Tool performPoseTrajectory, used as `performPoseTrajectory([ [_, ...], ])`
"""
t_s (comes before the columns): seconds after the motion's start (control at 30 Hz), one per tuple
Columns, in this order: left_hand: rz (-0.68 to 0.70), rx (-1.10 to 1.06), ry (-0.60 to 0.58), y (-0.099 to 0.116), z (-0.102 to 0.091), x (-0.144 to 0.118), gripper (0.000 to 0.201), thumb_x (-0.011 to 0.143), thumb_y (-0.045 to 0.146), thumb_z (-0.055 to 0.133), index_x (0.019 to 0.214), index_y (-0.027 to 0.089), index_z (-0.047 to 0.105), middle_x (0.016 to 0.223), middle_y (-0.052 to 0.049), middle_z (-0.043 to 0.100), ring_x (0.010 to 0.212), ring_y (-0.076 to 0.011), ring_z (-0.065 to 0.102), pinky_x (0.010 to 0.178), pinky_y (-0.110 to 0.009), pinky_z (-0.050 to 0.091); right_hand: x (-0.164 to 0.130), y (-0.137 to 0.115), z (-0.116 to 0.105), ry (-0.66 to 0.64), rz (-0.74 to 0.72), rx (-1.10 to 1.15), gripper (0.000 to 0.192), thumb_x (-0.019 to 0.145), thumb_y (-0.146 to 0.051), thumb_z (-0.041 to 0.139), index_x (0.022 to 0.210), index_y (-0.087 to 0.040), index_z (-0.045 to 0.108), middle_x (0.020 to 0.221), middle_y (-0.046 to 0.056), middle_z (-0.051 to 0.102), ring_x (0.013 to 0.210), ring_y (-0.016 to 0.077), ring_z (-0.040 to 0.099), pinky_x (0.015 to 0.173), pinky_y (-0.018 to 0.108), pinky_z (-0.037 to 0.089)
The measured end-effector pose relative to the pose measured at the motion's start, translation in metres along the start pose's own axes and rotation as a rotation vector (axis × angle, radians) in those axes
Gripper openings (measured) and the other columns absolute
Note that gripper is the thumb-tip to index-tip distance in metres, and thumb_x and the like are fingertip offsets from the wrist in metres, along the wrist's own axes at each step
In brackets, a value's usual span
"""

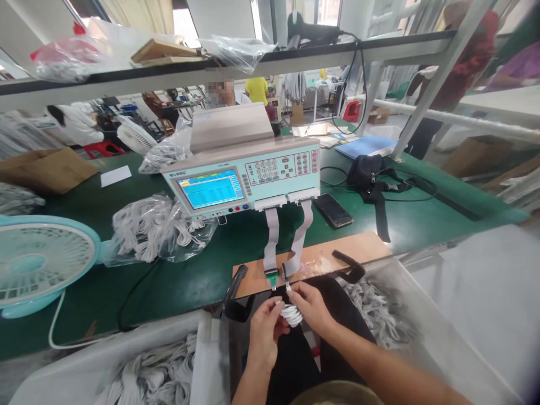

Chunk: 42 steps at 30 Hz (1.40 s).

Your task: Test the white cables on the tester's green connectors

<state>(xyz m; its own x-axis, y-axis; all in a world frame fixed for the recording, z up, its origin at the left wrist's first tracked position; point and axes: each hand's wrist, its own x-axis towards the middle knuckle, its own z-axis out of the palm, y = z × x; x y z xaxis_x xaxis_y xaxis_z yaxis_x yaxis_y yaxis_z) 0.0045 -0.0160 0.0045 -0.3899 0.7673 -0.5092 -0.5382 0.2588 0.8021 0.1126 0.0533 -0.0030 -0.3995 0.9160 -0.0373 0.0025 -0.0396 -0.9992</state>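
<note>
A coiled white cable [292, 315] hangs between my two hands at the table's front edge. My left hand [267, 320] is closed, pinching one end of it near a small green circuit board [273, 280]. With thumb and finger, my right hand [309, 304] grips the cable's other plug, up against the connector on the right ribbon cable [300, 236]; whether the plug is fully seated I cannot tell. The left ribbon cable [272, 233] runs from the green board up to a tester [248, 174] with a lit blue screen.
A wooden board [354, 247] lies along the table edge between two black clamps. Bins of cables, left [160, 365] and right [375, 309], flank my legs. A fan [37, 264], bagged cables [147, 228], a phone [334, 210] and a black pouch [366, 171] are on the green table.
</note>
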Motion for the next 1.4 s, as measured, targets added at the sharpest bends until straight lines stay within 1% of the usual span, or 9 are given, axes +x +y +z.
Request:
performPoseTrajectory([
  [0.13,-0.055,-0.015,-0.075,0.006,-0.002,-0.001,0.033,0.059,0.037,0.076,0.078,0.013,0.065,0.05,0.004,0.055,0.04,-0.0062,0.048,0.035,-0.015,0.04,0.002,-0.006,0.003,-0.01,0.109,0.127,0.031,0.072,-0.044,0.062,0.059,-0.017,0.053,0.054,-0.003,0.049,0.049,0.0105,0.041,0.048,0.023,0.033],
  [0.3,0.085,0.174,-0.179,0.008,-0.008,0.004,0.035,0.069,0.047,0.066,0.068,0.012,0.065,0.052,0.0,0.057,0.047,-0.0114,0.053,0.041,-0.02,0.043,0.006,-0.013,0.007,-0.01,0.293,0.327,0.035,0.063,-0.047,0.069,0.061,-0.015,0.055,0.051,-0.002,0.052,0.045,0.0102,0.042,0.046,0.023,0.033],
  [0.4,0.218,0.196,-0.131,0.001,-0.008,0.01,0.033,0.074,0.045,0.062,0.08,0.012,0.067,0.067,-0.003,0.064,0.062,-0.0142,0.057,0.055,-0.022,0.047,0.006,-0.013,0.008,0.007,0.28,0.359,0.035,0.061,-0.046,0.072,0.057,-0.015,0.054,0.05,-0.003,0.05,0.046,0.0095,0.04,0.049,0.024,0.033],
  [0.5,0.327,0.201,-0.068,-0.006,-0.007,0.016,0.031,0.076,0.042,0.061,0.081,0.012,0.068,0.071,-0.004,0.065,0.07,-0.0162,0.058,0.065,-0.023,0.045,0.006,-0.013,0.007,-0.017,0.264,0.341,0.036,0.061,-0.047,0.072,0.056,-0.016,0.055,0.052,-0.003,0.05,0.048,0.0099,0.039,0.05,0.024,0.033],
  [0.7,0.394,0.192,0.034,-0.015,-0.005,0.022,0.03,0.076,0.042,0.059,0.073,0.013,0.066,0.063,-0.001,0.059,0.062,-0.0142,0.052,0.06,-0.023,0.041,0.005,-0.018,0.004,-0.04,0.243,0.304,0.038,0.064,-0.047,0.071,0.054,-0.017,0.051,0.052,-0.003,0.047,0.05,0.0105,0.038,0.052,0.024,0.032],
  [0.77,0.408,0.186,0.057,-0.014,-0.006,0.022,0.03,0.076,0.043,0.059,0.074,0.014,0.066,0.064,-0.001,0.058,0.062,-0.0146,0.051,0.06,-0.023,0.041,0.005,-0.018,0.004,-0.045,0.241,0.297,0.038,0.064,-0.047,0.071,0.053,-0.017,0.049,0.052,-0.003,0.046,0.05,0.0106,0.038,0.052,0.024,0.031],
  [1.1,0.409,0.354,-0.045,-0.004,-0.012,0.023,0.036,0.08,0.041,0.054,0.056,0.015,0.05,0.061,0.002,0.047,0.058,-0.0106,0.042,0.057,-0.021,0.035,0.007,-0.009,0.004,-0.076,0.25,0.344,0.038,0.065,-0.047,0.07,0.055,-0.017,0.049,0.052,-0.004,0.045,0.049,0.0098,0.037,0.051,0.024,0.031],
  [1.27,0.412,0.348,-0.048,-0.001,-0.01,0.021,0.035,0.079,0.039,0.055,0.054,0.015,0.051,0.061,0.002,0.046,0.059,-0.0107,0.043,0.057,-0.021,0.036,0.005,-0.009,0.002,-0.082,0.243,0.338,0.036,0.068,-0.045,0.069,0.056,-0.018,0.049,0.052,-0.004,0.043,0.048,0.0095,0.036,0.051,0.024,0.031],
  [1.4,0.376,0.232,-0.014,-0.004,-0.005,0.02,0.032,0.077,0.041,0.058,0.06,0.014,0.057,0.06,0.003,0.051,0.057,-0.0106,0.044,0.057,-0.021,0.036,0.005,-0.014,0.002,-0.068,0.231,0.288,0.039,0.067,-0.049,0.069,0.054,-0.017,0.049,0.052,-0.004,0.044,0.049,0.0099,0.038,0.051,0.024,0.032],
])
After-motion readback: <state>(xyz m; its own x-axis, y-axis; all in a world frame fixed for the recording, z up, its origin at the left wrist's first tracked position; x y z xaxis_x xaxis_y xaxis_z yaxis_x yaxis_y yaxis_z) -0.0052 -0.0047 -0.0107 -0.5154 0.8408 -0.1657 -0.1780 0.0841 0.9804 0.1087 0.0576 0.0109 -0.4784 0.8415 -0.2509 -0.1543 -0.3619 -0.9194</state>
